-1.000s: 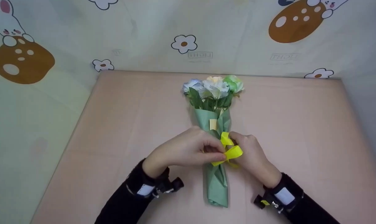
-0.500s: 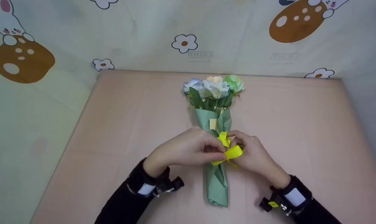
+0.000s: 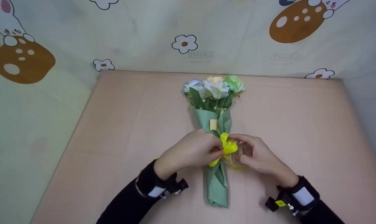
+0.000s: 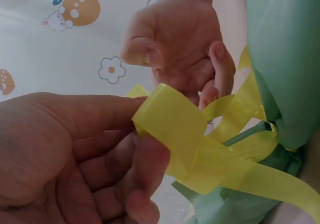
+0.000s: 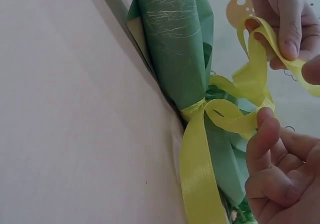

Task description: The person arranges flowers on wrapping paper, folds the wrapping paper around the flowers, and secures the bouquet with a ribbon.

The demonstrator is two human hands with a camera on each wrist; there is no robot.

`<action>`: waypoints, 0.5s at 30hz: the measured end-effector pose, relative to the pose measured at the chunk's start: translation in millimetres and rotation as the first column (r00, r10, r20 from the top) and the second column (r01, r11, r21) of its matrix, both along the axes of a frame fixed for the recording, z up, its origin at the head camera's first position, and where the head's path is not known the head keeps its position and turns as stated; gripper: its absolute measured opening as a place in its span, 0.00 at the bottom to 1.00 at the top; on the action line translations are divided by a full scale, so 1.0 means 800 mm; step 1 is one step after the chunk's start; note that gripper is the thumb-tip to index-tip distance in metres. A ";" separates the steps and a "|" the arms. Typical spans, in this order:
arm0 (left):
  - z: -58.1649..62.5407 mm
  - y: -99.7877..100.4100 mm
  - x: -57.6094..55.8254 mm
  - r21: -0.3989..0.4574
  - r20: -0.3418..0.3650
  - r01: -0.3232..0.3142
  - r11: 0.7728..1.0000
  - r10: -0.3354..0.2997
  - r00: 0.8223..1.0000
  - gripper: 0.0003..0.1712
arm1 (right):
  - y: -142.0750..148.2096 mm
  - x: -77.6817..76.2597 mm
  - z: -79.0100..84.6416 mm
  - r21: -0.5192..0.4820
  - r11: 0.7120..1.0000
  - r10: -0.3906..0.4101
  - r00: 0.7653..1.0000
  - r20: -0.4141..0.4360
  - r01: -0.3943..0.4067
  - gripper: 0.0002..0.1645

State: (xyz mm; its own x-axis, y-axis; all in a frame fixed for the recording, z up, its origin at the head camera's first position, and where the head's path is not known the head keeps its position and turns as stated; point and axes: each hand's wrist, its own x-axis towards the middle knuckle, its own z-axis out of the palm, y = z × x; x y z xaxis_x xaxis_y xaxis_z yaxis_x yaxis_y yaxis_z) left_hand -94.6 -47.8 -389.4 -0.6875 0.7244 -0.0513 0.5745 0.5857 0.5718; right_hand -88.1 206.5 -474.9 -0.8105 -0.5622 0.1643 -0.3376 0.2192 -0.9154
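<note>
A bouquet with pale blue, white and green blooms [image 3: 217, 88] lies wrapped in green paper [image 3: 218, 188], its blooms toward the table's far edge. Yellow ribbon [image 3: 229, 147] circles its narrow waist, with loops and a loose tail [image 5: 201, 169]. Left of the waist, my left hand [image 3: 191, 149] pinches a ribbon loop [image 4: 172, 129] between thumb and fingers. My right hand [image 3: 261, 157] is on the other side, fingers loosely bent and thumb apart. In the right wrist view, a fingertip [image 5: 267, 126] of that hand touches or nearly touches another loop.
The bouquet rests on a pinkish table [image 3: 113, 124]. Behind and to the left hangs a pale sheet [image 3: 138, 34] printed with flowers and rabbits. Dark wrist straps with small cameras [image 3: 271, 203] sit on both forearms.
My right hand has drawn back rightward from the ribbon and its fingers have spread. My left hand has shifted slightly right with the loop, which now sits higher. The bouquet stays in place.
</note>
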 end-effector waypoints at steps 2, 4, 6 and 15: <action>0.002 -0.002 0.000 -0.012 0.009 0.009 1.000 -0.009 1.000 0.12 | 0.000 0.000 0.000 -0.032 0.999 0.011 1.000 0.003 -0.010 0.38; 0.003 -0.004 0.000 -0.015 0.020 0.027 1.000 -0.027 0.999 0.12 | -0.002 0.000 0.001 -0.061 0.998 0.018 1.000 0.010 -0.017 0.38; 0.005 -0.006 0.000 -0.019 0.024 0.041 0.999 -0.040 0.999 0.12 | -0.004 -0.001 0.001 -0.088 0.996 0.021 1.000 0.020 -0.020 0.39; 0.002 -0.003 -0.001 -0.046 -0.006 -0.025 0.999 0.024 1.000 0.14 | -0.008 -0.003 0.001 -0.130 0.990 0.046 0.999 -0.017 -0.048 0.41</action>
State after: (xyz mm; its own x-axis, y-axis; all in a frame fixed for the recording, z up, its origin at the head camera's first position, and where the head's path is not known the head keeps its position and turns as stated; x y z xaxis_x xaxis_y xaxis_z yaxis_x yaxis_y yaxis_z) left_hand -95.3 -50.0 -387.7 -0.7054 0.7042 -0.0811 0.5624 0.6256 0.5407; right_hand -90.2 200.5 -474.4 -0.7807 -0.5727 0.2500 -0.3578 0.0816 -0.9302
